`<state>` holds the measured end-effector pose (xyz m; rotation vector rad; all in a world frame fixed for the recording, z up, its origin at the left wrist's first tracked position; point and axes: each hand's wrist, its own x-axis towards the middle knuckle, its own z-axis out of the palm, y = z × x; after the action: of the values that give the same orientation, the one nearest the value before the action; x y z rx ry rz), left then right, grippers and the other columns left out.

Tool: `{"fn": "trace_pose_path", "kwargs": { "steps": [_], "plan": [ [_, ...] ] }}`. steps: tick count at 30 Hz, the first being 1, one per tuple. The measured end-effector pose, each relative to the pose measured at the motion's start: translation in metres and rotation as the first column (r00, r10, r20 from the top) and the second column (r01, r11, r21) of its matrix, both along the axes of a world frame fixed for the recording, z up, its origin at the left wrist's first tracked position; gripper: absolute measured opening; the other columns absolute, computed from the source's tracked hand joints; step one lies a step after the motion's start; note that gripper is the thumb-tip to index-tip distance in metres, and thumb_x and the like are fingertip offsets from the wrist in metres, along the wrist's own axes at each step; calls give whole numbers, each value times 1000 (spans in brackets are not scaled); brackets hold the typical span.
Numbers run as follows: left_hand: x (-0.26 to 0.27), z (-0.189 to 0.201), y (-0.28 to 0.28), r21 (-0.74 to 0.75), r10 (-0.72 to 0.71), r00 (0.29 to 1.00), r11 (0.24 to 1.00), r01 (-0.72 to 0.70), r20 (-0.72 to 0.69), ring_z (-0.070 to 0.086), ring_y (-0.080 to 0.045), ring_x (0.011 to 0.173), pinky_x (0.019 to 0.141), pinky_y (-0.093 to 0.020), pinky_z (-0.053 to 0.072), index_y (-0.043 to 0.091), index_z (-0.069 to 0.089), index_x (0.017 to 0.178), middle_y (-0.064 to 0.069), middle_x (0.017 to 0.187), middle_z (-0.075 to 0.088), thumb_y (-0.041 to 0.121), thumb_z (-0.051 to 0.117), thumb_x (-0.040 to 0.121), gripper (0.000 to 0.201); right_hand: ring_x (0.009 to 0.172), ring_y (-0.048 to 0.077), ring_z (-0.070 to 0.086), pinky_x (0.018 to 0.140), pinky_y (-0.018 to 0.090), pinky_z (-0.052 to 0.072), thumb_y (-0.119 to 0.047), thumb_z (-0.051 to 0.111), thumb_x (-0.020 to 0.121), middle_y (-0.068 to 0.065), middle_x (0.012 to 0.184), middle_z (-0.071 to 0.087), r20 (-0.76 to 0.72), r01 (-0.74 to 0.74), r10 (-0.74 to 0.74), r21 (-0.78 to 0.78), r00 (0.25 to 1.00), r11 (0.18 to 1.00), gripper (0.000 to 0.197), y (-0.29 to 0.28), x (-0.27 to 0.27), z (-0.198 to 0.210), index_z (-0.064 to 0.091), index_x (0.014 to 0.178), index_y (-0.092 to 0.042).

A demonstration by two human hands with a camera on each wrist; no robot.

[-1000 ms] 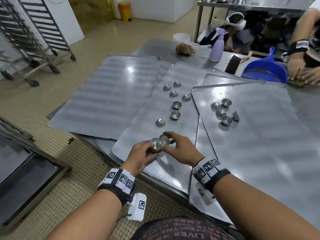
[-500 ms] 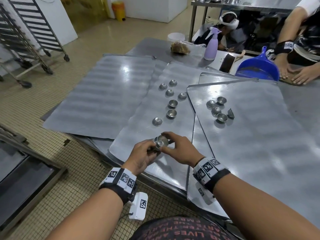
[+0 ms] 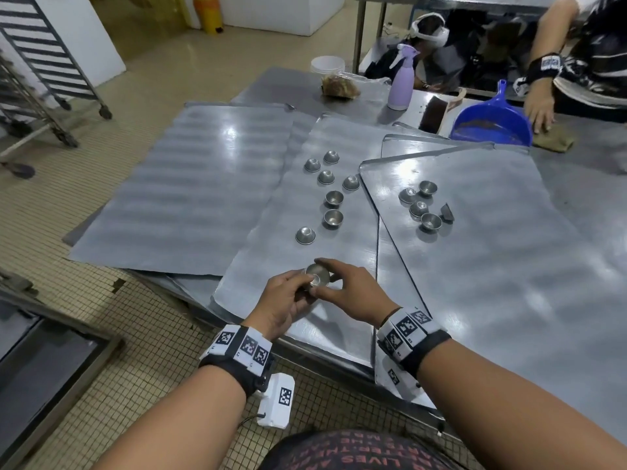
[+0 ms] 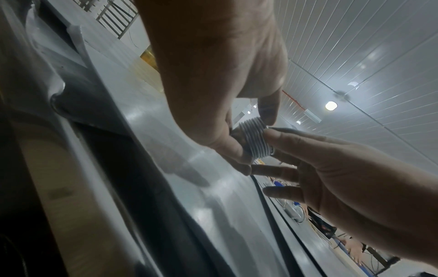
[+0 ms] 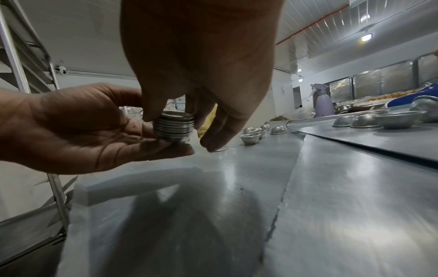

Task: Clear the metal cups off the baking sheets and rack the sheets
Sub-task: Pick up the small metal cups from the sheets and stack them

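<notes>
A nested stack of small metal cups (image 3: 317, 278) (image 4: 254, 139) (image 5: 174, 127) hangs just above the near end of the middle baking sheet (image 3: 271, 266). My left hand (image 3: 285, 300) cradles the stack from below in its curled fingers. My right hand (image 3: 349, 291) pinches the top cup's rim with thumb and forefinger. Several loose cups (image 3: 334, 198) lie further up the middle sheet, some upside down. More cups (image 3: 420, 206) sit in a cluster on the right sheet (image 3: 509, 266). The left sheet (image 3: 190, 191) is bare.
A purple spray bottle (image 3: 402, 86), a blue dustpan (image 3: 492, 125), a bag and a white tub stand at the table's far end. Another person's hand (image 3: 539, 108) rests on a cloth at far right. Wheeled tray racks (image 3: 44, 69) stand on the tiled floor at the left.
The cup in my right hand has come down onto the stack in my left hand; the two cups seen side by side are now nested. Both hands stay in place.
</notes>
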<state>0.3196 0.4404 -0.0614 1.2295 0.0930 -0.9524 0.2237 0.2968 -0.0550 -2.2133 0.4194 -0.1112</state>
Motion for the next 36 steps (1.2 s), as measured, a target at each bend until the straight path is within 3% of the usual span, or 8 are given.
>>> {"fn": "trace_pose_path", "kwargs": {
  "steps": [5,10,17,20,24,26,30,36],
  "plan": [
    [5,-5,-10,25,-48,999,999,48,-1,74,-28,87,86,-39,61,-6,70,105,-26,97,73,6,64,95,16,106,5,63,93,30,51,-63,66,81,-15,131,62,-16,143,-142,58,990,988,69,-5,-16,0,49,142,-37],
    [1,-7,-34,51,-72,997,996,73,-30,75,-36,101,100,-48,56,-9,67,114,-31,106,73,8,67,93,28,96,6,66,91,32,53,-55,62,89,-10,124,67,-39,344,-345,-31,938,938,46,-37,-39,-7,63,127,-28],
    [-13,1,-83,74,-127,992,989,127,-5,76,-35,101,97,-49,58,-7,69,113,-30,108,74,9,69,90,28,96,16,68,89,34,52,-45,61,89,-3,120,70,-37,547,-560,-168,828,820,38,-120,-62,-11,67,118,-23],
    [-19,3,-103,83,-117,993,990,117,-7,77,-34,96,87,-44,62,-7,70,110,-30,108,73,9,70,89,26,101,22,67,92,38,51,-43,60,88,1,119,70,-43,588,-607,-199,794,784,36,-160,-64,-13,67,117,-22],
    [-22,7,-126,122,-117,993,986,114,16,78,-28,82,69,-32,61,-3,73,95,-24,93,75,5,69,90,10,104,29,65,92,39,51,-42,58,88,4,121,68,-37,622,-638,-186,769,761,38,-215,-62,-14,65,120,-22],
    [-22,7,-134,136,-119,992,984,114,31,77,-29,81,74,-35,62,0,74,90,-23,89,74,5,68,90,8,106,29,64,93,38,50,-41,58,88,6,123,66,-37,630,-643,-167,765,758,41,-240,-57,-14,63,123,-22],
    [-18,4,-142,139,-151,988,980,145,36,74,-40,103,96,-46,56,9,78,90,-26,104,75,15,71,87,10,113,26,60,100,36,44,-35,63,90,6,139,56,-86,565,-573,-97,815,819,52,-278,-43,-17,52,139,-22],
    [-14,1,-152,140,-108,994,985,103,28,73,-41,105,99,-48,55,1,75,101,-26,103,75,10,67,93,15,100,20,61,90,30,42,-22,66,86,1,133,60,-169,402,-396,-3,903,916,62,-312,-33,-19,47,145,-33]
  ]
}}
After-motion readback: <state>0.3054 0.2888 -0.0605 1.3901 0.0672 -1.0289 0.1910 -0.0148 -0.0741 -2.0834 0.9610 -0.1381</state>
